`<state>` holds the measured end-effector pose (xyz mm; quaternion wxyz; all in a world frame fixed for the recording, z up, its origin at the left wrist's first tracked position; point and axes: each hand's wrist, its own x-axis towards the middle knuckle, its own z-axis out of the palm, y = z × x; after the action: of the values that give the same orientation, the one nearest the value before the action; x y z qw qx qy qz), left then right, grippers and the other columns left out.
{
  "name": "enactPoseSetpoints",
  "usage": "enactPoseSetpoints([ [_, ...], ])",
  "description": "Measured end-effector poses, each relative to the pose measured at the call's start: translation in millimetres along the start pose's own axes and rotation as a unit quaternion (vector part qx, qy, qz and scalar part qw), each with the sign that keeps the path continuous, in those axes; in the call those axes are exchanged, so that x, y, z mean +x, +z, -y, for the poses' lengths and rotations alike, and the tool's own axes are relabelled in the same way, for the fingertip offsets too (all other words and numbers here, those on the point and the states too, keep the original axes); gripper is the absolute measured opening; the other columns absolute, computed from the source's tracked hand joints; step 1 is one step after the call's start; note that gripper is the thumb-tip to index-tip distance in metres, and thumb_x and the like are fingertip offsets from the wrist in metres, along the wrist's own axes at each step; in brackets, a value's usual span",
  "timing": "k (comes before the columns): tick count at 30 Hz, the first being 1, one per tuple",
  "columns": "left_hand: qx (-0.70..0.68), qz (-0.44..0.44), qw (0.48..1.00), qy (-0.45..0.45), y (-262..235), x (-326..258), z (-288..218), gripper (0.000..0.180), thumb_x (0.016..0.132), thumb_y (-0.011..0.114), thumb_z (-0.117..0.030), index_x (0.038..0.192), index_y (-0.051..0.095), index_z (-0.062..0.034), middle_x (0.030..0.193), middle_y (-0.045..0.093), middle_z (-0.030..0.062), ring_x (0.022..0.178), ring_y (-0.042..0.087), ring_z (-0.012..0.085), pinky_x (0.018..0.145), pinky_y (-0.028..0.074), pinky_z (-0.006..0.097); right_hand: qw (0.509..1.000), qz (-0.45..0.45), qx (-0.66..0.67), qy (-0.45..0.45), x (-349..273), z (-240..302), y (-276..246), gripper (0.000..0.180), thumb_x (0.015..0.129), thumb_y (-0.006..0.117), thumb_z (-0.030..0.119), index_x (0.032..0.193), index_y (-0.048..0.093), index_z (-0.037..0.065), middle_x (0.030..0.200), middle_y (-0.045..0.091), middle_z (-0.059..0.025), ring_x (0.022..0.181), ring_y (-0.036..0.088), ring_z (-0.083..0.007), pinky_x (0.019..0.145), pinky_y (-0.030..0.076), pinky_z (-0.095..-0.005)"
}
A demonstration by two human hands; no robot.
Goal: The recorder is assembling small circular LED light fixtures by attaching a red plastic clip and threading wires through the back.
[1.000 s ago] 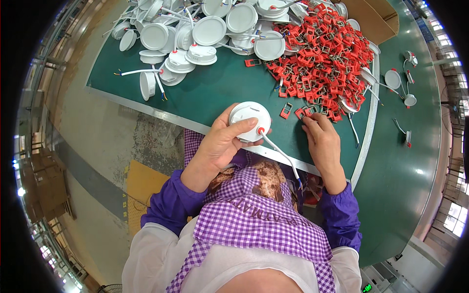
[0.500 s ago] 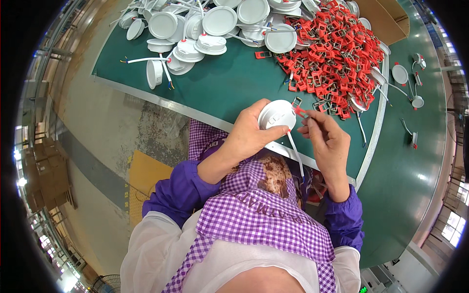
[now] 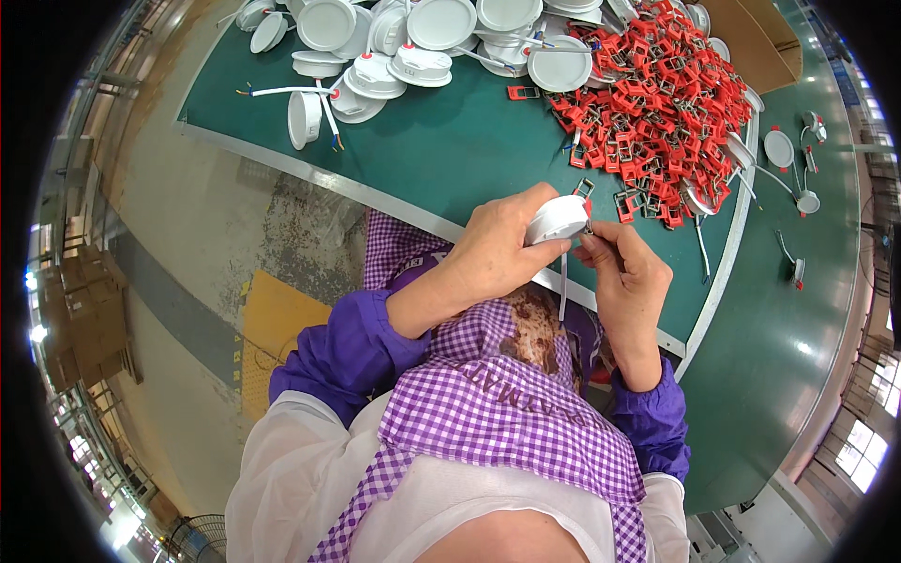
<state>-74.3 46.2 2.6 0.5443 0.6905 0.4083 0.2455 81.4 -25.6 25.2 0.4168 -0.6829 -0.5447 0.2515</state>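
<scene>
A round white downlight [image 3: 556, 220] is held in my left hand [image 3: 502, 242], fingers behind it and thumb along its lower edge. It is tilted so that its side shows, and its white cable [image 3: 563, 286] hangs down past the table edge. At the light's right side, my right hand [image 3: 633, 281] pinches a red spring clip [image 3: 588, 207] with a metal loop. The clip appears to touch the light's rim; the fingertips partly hide it, so I cannot tell whether it is seated.
Beyond my hands, a heap of red spring clips [image 3: 648, 113] lies on the green table [image 3: 450, 127]. White downlights [image 3: 441, 23] are piled at the far left. An open cardboard box [image 3: 765, 47] stands far right. More lights [image 3: 778, 148] lie on the green surface at right.
My left hand has tilted the downlight from face-on to nearly edge-on. My right hand has brought the red clip against its right side. The view has shifted slightly.
</scene>
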Motion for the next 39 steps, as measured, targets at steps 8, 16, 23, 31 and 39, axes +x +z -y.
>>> enactPoseSetpoints([
  [8, -0.124, 0.068, 0.99, -0.01, -3.0, -2.7, -1.7, 0.03, 0.083, 0.073, -0.011, 0.108, 0.06, -0.0025, 0.089, 0.064, 0.0043, 0.08, 0.06, 0.0092, 0.069, 0.05, 0.028, 0.993, 0.002, 0.104, 0.053, -5.2, -12.0, -3.4, 0.018, 0.086, 0.063, -0.006, 0.104, 0.06, -0.002, 0.097, 0.066, -0.0112, 0.078, 0.067, -0.0133, 0.068, 0.053, -0.0258],
  [16, -0.113, 0.117, 0.986, 0.043, 2.4, -9.9, -15.3, 0.027, 0.083, 0.072, -0.011, 0.105, 0.06, -0.0027, 0.085, 0.063, 0.0067, 0.077, 0.061, 0.0119, 0.067, 0.049, 0.03, 0.967, 0.071, 0.181, 0.165, -15.0, 10.9, -39.7, 0.048, 0.084, 0.062, -0.01, 0.131, 0.051, -0.003, 0.117, 0.062, -0.02, 0.087, 0.067, -0.0166, 0.074, 0.056, -0.0266],
  [23, -0.111, 0.163, 0.978, 0.064, 18.2, -2.6, -13.1, 0.027, 0.082, 0.073, -0.015, 0.103, 0.06, -0.0022, 0.081, 0.063, 0.0074, 0.071, 0.061, 0.0145, 0.062, 0.049, 0.029, 0.955, 0.096, 0.221, 0.173, -18.6, -12.2, -55.7, 0.044, 0.086, 0.062, -0.006, 0.129, 0.053, -0.005, 0.111, 0.064, -0.0172, 0.084, 0.066, -0.016, 0.07, 0.057, -0.0274],
  [31, 0.276, -0.201, 0.89, 0.301, -24.9, 97.4, -16.9, 0.071, 0.07, 0.08, -0.02, 0.131, 0.047, -0.0019, 0.126, 0.054, 0.0182, 0.121, 0.049, 0.0359, 0.1, 0.042, 0.044, 0.924, -0.297, -0.192, 0.143, -38.5, -76.0, -205.6, 0.038, 0.089, 0.066, 0.006, 0.126, 0.061, 0.002, 0.108, 0.068, -0.0086, 0.081, 0.064, -0.0109, 0.065, 0.05, -0.023],
  [39, 0.395, -0.119, 0.878, 0.242, -36.5, 165.6, 15.3, 0.08, 0.066, 0.08, -0.017, 0.136, 0.043, -0.0015, 0.127, 0.052, 0.0208, 0.123, 0.047, 0.036, 0.102, 0.041, 0.044, 0.983, -0.074, -0.163, -0.03, -5.0, -32.6, -88.2, 0.026, 0.084, 0.065, 0.0, 0.11, 0.068, 0.006, 0.101, 0.068, -0.01, 0.085, 0.067, -0.0187, 0.073, 0.053, -0.0304],
])
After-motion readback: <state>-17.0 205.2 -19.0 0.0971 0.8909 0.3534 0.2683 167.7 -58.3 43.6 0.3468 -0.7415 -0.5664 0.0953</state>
